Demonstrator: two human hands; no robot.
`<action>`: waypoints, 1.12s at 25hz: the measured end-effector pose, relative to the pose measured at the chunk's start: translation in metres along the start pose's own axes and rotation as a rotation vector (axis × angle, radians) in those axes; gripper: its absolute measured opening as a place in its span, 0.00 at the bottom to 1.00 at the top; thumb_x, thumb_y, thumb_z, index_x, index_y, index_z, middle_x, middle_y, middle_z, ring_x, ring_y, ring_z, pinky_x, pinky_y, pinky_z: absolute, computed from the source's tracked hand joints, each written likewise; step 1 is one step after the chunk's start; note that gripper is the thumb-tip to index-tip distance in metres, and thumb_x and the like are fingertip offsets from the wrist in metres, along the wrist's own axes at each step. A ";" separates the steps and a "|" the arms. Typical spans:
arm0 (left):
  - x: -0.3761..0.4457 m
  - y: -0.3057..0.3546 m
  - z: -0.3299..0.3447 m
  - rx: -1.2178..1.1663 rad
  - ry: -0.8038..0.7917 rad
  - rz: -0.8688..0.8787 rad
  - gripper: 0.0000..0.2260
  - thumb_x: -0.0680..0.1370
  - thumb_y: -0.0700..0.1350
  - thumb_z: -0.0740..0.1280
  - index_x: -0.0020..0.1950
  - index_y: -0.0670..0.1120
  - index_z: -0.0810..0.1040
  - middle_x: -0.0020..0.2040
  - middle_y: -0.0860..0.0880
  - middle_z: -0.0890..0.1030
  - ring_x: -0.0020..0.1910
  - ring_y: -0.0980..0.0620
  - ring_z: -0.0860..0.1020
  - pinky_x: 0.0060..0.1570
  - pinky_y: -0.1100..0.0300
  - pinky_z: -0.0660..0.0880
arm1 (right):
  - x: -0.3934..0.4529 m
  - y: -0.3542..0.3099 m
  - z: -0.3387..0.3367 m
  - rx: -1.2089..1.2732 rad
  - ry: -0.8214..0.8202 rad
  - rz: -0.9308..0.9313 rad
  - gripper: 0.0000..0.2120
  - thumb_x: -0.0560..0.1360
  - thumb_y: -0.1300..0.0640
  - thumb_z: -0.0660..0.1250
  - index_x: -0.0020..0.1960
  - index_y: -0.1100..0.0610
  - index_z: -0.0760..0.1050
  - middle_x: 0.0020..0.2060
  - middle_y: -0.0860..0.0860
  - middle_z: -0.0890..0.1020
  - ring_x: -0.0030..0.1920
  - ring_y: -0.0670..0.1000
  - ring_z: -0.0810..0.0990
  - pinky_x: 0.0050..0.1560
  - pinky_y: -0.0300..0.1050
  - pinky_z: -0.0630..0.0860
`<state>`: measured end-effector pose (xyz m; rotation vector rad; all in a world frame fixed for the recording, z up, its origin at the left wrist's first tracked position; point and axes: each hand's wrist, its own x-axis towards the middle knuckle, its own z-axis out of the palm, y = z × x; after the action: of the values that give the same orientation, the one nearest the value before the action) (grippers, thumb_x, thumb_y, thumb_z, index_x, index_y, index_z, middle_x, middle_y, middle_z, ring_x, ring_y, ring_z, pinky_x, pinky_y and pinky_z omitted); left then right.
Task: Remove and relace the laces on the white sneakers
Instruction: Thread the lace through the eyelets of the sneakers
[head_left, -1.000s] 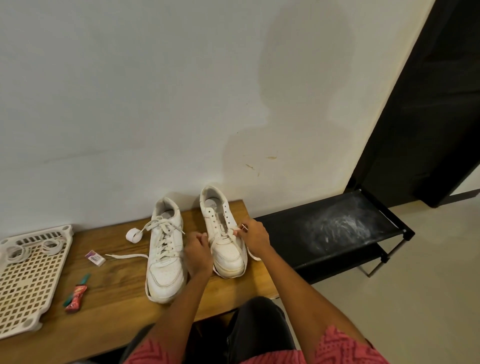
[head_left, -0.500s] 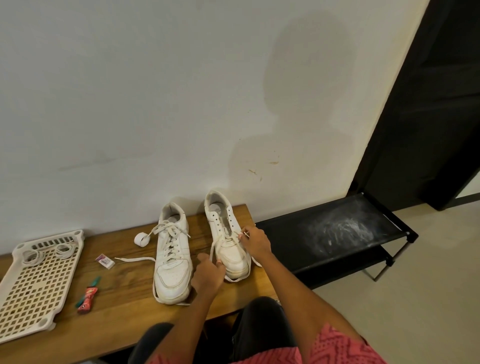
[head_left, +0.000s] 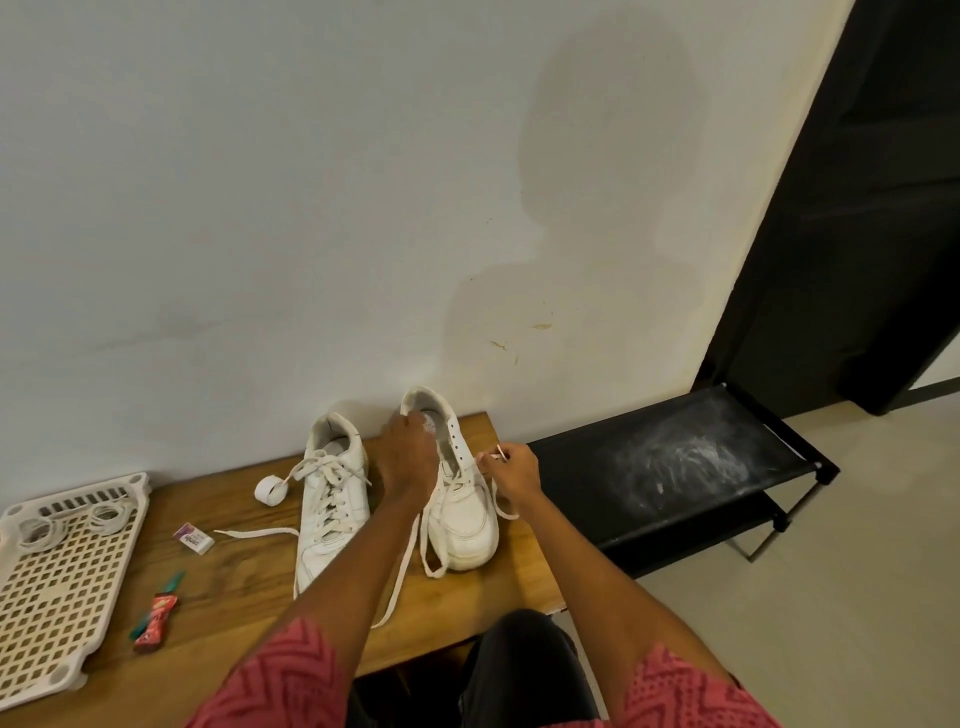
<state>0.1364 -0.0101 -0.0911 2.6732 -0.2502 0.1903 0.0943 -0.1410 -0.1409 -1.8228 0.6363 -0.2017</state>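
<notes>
A small white packet with a purple label (head_left: 194, 537) lay on the brown wood-grain table (head_left: 244, 587) at lower left, its print too small to read. Below it sat a red-and-green crinkled wrapper (head_left: 154, 616), also illegible. At the left edge was a cream perforated plastic tray (head_left: 57, 582) holding coiled white cords (head_left: 41, 531).

In the lower centre stood two white leather sneakers, heels toward the wall. The left laced sneaker (head_left: 330, 499) kept its flat lace criss-crossed, a loose end trailing toward a small white tape roll (head_left: 267, 489). The right half-unlaced sneaker (head_left: 460, 499) showed bare eyelets near the collar.

The left hand (head_left: 408, 460) rested curled over that shoe's tongue and collar, apparently gripping it, though the fingers were hidden. The right hand (head_left: 511, 470), just right of the shoe, pinched the tip of its flat white lace (head_left: 415, 561), whose slack looped off the toe. A dusty black fabric rack (head_left: 670, 457) stood at right.
</notes>
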 end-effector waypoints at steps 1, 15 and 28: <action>0.005 0.007 0.004 -0.040 -0.091 0.043 0.09 0.79 0.48 0.63 0.53 0.43 0.76 0.51 0.44 0.80 0.51 0.47 0.77 0.41 0.58 0.71 | 0.002 0.001 0.000 0.020 -0.014 0.009 0.09 0.74 0.59 0.69 0.35 0.54 0.76 0.34 0.51 0.79 0.41 0.51 0.78 0.44 0.46 0.76; 0.021 -0.008 0.025 -0.217 -0.319 -0.030 0.06 0.74 0.45 0.70 0.46 0.42 0.79 0.46 0.43 0.83 0.41 0.49 0.77 0.30 0.64 0.63 | 0.040 -0.036 -0.063 0.397 0.560 0.108 0.03 0.78 0.62 0.62 0.51 0.60 0.72 0.46 0.56 0.76 0.44 0.54 0.77 0.41 0.44 0.73; 0.015 -0.009 0.029 -0.227 -0.315 -0.030 0.09 0.76 0.45 0.68 0.51 0.40 0.78 0.47 0.43 0.83 0.48 0.45 0.80 0.30 0.64 0.63 | 0.014 -0.018 -0.012 -0.718 -0.370 -0.321 0.13 0.77 0.51 0.66 0.54 0.59 0.76 0.52 0.56 0.81 0.49 0.54 0.78 0.50 0.46 0.74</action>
<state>0.1559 -0.0171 -0.1179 2.4685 -0.3089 -0.2567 0.1066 -0.1539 -0.1230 -2.5680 0.1434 0.1816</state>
